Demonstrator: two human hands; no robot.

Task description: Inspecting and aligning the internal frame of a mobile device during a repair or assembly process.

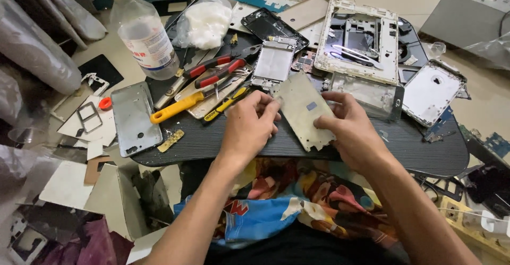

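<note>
We hold a pale metal phone plate (303, 111) above the dark bench (425, 148): left hand (248, 127) pinching its left edge, right hand (348, 129) gripping the right edge. Yellow screwdriver (178, 107) lies nearby, approx. left.

I see a dark oval tabletop (425, 153) crowded with phone parts. Taking the white tablet frame (357, 40) as landmark: red-handled pliers (215, 71) and a yellow-handled screwdriver (178, 107) lie left of it, a silver back cover (431, 90) lies right of it.
</note>
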